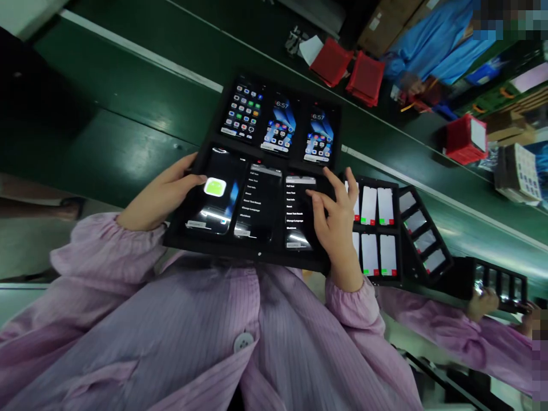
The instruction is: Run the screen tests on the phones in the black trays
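A black tray [205, 242] holding several lit phones rests against my body over a green conveyor belt. My left hand [160, 194] grips the tray's left edge, thumb lying on the near-left phone [214, 197], which shows a green icon. My right hand [334, 220] is spread over the near-right phone [297, 214], fingertips touching its dark menu screen. The near-middle phone [259, 200] shows a similar menu. Three far-row phones [278, 125] show home screens.
The green belt [128, 108] runs from lower right to upper left. To the right lie more black trays [377, 214] of white-screened phones. A co-worker's hands [483, 302] in pink sleeves hold another tray. Red bins [366, 77] and boxes stand beyond the belt.
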Demonstrator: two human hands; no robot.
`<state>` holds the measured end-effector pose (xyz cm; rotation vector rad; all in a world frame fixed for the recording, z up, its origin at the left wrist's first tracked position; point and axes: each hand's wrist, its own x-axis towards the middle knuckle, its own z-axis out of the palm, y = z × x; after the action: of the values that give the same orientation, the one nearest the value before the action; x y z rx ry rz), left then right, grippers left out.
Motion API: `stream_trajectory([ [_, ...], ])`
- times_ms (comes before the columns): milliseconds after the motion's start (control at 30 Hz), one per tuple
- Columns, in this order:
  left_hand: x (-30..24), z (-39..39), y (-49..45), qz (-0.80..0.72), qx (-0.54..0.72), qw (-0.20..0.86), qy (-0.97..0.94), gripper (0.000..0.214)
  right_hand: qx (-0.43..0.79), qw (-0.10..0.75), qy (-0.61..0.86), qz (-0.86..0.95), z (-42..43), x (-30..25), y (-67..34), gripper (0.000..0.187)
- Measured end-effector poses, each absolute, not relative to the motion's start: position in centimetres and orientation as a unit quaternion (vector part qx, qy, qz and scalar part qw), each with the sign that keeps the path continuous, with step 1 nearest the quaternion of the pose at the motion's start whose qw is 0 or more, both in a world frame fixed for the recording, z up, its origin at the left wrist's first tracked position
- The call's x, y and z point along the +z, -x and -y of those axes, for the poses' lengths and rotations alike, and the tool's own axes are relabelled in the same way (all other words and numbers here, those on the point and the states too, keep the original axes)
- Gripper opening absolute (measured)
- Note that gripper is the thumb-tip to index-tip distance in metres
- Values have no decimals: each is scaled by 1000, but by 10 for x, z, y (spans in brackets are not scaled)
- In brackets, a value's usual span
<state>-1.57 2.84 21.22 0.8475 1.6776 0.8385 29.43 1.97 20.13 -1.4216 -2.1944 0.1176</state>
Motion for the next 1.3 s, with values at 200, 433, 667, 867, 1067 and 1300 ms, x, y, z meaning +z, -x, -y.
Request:
stream_trajectory([
  [200, 208, -29, 15, -699, 348, 515, -353, 64, 62, 253, 545, 797, -20, 192, -295, 38],
  [433, 209, -40, 11, -715, 349, 495, -349, 54, 77, 249, 520, 814, -27, 198, -287, 34],
  [667, 197, -58, 12, -722, 330, 460, -399, 53, 97, 211, 487, 842, -34, 203, -263, 29],
  [867, 199, -55, 9, -719, 346, 484, -358, 54, 106, 148, 487, 854, -37, 201, -243, 33],
  [1067, 207, -45, 12, -702, 397, 511, -296, 56, 100, 159, 465, 865, -35, 205, -246, 30],
  [1300, 200, -35, 30, -676, 419, 518, -316, 56, 124, 212, 464, 851, -30, 202, -257, 28],
])
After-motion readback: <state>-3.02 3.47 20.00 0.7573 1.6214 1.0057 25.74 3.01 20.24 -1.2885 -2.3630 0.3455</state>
